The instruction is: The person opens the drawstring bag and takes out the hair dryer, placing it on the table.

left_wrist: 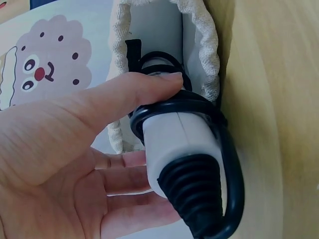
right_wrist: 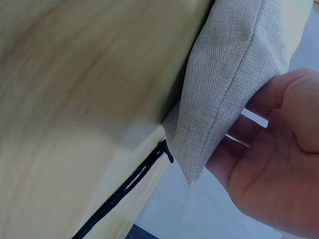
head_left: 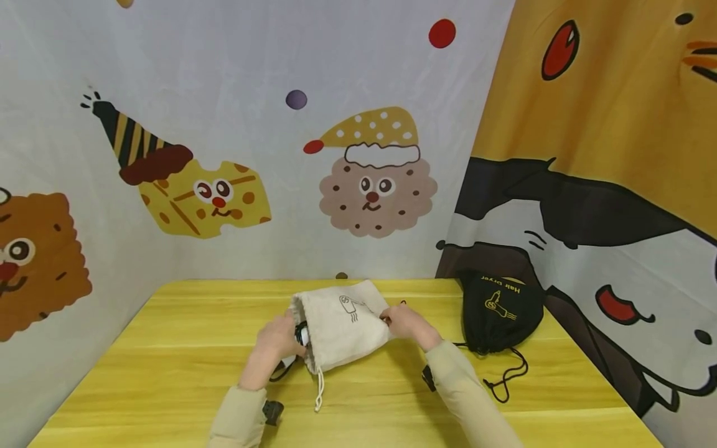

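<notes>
A cream cloth drawstring bag (head_left: 347, 339) with a printed hair dryer drawing lies on its side on the table, its mouth facing left. From that mouth sticks the white handle of a hair dryer (left_wrist: 179, 134), a black cord (left_wrist: 237, 169) wound around it; the rest is hidden in the bag. My left hand (head_left: 276, 341) grips this handle, thumb over the cord and fingers beneath. At the bag's closed end, my right hand (head_left: 407, 322) pinches the fabric near a bottom corner, as the right wrist view shows.
A black drawstring pouch (head_left: 498, 311) lettered "Hair Dryer" lies at the back right of the wooden table (head_left: 168, 361), its black string (head_left: 506, 376) trailing forward. The bag's white drawstring (head_left: 320, 392) hangs toward the front. A printed cloth (head_left: 224, 124) stands behind the table.
</notes>
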Demonstrator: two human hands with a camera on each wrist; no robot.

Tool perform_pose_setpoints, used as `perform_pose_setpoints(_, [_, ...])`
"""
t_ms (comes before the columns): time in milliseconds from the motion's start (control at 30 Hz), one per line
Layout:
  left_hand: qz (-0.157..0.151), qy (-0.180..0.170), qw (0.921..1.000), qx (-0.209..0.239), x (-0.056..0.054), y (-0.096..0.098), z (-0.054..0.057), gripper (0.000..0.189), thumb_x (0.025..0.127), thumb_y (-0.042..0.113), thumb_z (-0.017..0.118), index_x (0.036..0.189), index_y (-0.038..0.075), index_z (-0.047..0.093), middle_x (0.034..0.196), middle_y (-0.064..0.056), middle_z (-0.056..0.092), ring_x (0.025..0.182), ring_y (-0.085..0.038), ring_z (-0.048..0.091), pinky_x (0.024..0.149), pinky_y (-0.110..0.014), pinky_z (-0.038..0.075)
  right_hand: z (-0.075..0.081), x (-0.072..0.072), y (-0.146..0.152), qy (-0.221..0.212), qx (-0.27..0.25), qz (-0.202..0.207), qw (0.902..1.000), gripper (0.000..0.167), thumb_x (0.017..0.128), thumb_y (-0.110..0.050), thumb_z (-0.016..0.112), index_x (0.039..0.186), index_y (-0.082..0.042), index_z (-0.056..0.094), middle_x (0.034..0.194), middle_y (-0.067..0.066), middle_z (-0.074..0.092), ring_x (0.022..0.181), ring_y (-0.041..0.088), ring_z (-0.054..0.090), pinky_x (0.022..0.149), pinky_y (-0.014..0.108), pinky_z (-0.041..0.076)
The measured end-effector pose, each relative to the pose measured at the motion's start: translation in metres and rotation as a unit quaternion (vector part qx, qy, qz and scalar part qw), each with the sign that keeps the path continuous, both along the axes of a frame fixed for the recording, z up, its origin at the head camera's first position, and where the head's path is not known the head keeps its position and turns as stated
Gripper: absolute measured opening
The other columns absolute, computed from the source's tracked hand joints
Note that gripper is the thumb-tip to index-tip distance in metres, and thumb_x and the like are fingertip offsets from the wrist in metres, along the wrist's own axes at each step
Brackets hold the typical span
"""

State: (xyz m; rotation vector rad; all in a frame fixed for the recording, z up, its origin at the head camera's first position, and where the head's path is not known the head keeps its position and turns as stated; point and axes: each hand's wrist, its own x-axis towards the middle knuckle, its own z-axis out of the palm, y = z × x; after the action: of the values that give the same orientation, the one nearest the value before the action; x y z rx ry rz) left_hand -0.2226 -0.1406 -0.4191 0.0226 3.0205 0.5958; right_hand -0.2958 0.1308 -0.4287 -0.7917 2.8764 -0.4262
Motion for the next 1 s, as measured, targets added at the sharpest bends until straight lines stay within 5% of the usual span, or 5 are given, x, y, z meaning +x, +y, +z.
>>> perform_pose_setpoints(200, [-0.003, -0.005, 0.9999, -0.013, -0.0002, 0.0003, -0.0002, 0.048, 0.065, 0.026, 0.086, 0.096, -0.001, 0.06, 0.08, -0.011, 0.061, 0.068, -0.022, 0.056, 0.056, -0.034, 0.048, -0.0013, -0.0021, -0.0014, -0.001, 0.023, 0.01, 0.9997, 0.019, 0.092, 0.002, 0.051, 0.09, -0.006, 0.069, 0.085, 0.01, 0.067, 0.07, 0.017, 0.048, 0.069, 0.033, 0.041])
perform_pose_setpoints(600, [-0.02, -0.003, 0.9996, -0.02, -0.0017, -0.0018, 0.0002, 0.067, 0.066, 0.028, 0.085, 0.12, 0.0, 0.058, 0.105, -0.02, 0.065, 0.086, -0.035, 0.063, 0.066, -0.045, 0.053, -0.0028, -0.0042, -0.0008, 0.007, 0.042, 0.015, 0.999, 0.015, 0.089, 0.0, 0.054, 0.082, -0.007, 0.066, 0.083, 0.01, 0.067, 0.071, 0.016, 0.05, 0.072, 0.034, 0.044])
perform_pose_setpoints(1000, [-0.025, -0.011, 0.9994, -0.02, -0.0024, -0.0059, 0.002, 0.072, 0.066, 0.027, 0.084, 0.128, 0.002, 0.056, 0.116, -0.022, 0.064, 0.095, -0.038, 0.063, 0.07, -0.046, 0.053, -0.0009, -0.0048, -0.0016, -0.018, 0.052, 0.004, 0.9985, 0.026, 0.091, -0.002, 0.053, 0.11, -0.005, 0.07, 0.103, 0.012, 0.07, 0.075, 0.018, 0.049, 0.072, 0.032, 0.039])
